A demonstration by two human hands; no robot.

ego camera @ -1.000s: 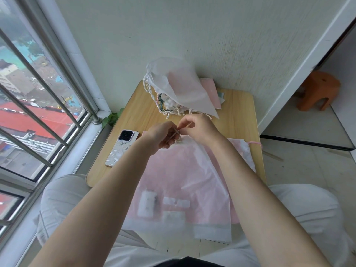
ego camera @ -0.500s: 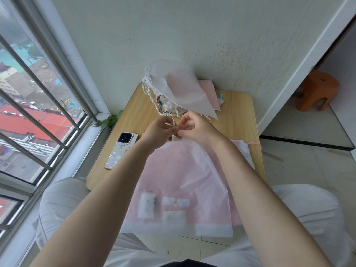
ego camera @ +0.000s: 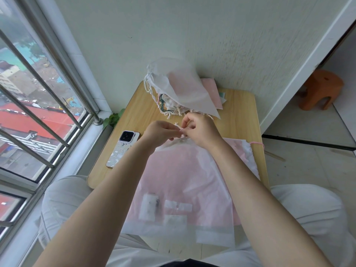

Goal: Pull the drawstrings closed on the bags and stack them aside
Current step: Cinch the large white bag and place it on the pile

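Observation:
A translucent white drawstring bag (ego camera: 181, 189) with pink contents lies flat on the small wooden table (ego camera: 240, 120) and hangs over its near edge onto my lap. At the bag's gathered top, my left hand (ego camera: 161, 132) and my right hand (ego camera: 200, 130) meet and both pinch its white drawstring (ego camera: 180, 128). A pile of closed white bags (ego camera: 179, 87) with knotted cords leans against the wall at the table's far side.
A phone (ego camera: 123, 149) in a patterned case lies at the table's left. More bags (ego camera: 248, 153) show under my right forearm, with a pink cord at the right edge. A barred window is on the left. An orange stool (ego camera: 320, 89) stands on the floor at the right.
Both hands rose slightly from the bag's top and the drawstring end now sticks up between them. The bag's mouth looks more gathered.

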